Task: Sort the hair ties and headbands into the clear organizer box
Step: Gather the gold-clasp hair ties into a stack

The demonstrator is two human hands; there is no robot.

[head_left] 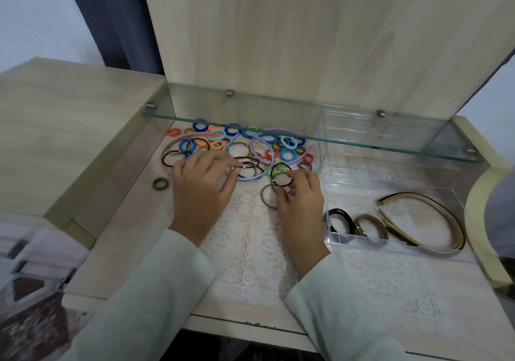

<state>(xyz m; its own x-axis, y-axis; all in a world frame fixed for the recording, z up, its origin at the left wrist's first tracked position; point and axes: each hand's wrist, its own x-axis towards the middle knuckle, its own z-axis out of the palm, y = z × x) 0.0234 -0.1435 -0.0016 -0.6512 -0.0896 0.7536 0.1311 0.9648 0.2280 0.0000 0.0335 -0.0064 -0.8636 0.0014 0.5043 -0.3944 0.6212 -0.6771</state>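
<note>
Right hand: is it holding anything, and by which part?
Yes. The right hand pinches a thin black hair tie at its lower right rim, between the thumb and fingers.

No readable text anywhere — no labels, brands or numbers (nothing printed shows at all).
</note>
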